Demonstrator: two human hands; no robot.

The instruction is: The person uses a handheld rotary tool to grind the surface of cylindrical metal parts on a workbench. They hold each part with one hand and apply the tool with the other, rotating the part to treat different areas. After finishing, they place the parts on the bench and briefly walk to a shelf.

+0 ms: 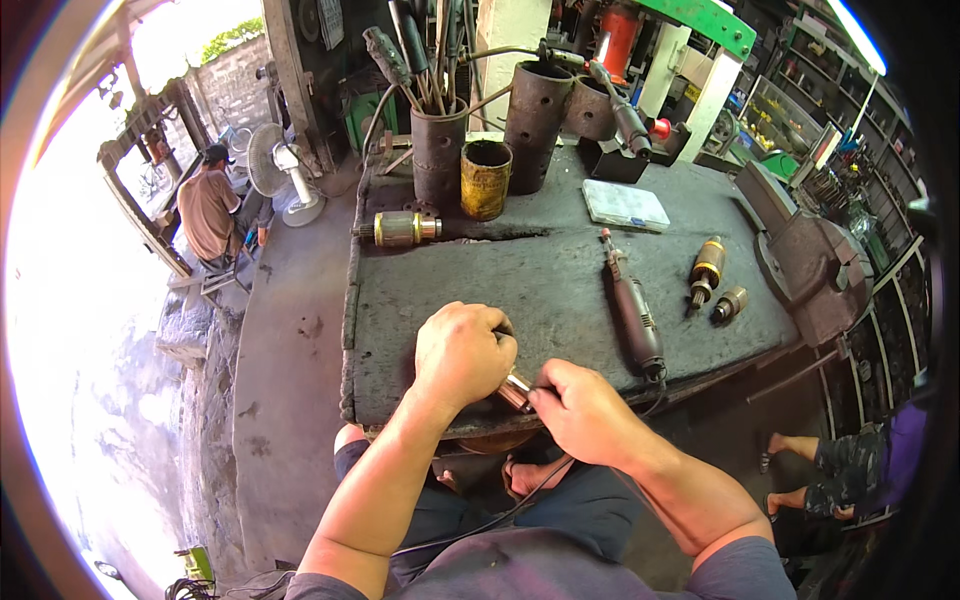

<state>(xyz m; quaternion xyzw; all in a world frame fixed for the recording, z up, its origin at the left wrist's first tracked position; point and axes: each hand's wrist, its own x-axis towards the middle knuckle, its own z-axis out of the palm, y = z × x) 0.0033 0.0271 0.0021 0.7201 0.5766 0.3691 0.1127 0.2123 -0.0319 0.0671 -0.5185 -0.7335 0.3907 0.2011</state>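
At the bench's near edge, my left hand [464, 352] is closed, fingers wrapped around a motor armature. Only its copper-coloured, ribbed cylinder end [515, 392] shows; the rest is hidden under the hand. Against that copper end, my right hand [582, 412] is closed, thumb and forefinger pinched together. Whether a small tool sits between those fingers cannot be made out. To the right lies a dark rotary tool [634, 312] with its cord running off the near edge. Another armature [707, 265] rests beyond it, beside a small metal cylinder [730, 304].
A third armature [405, 229] lies at the far left of the dark bench [450, 280]. Behind stand a yellow can [486, 182] and a metal pipe holder [438, 150] with tools. A clear plastic case [626, 205] and a vise [815, 265] are right. Two people are nearby.
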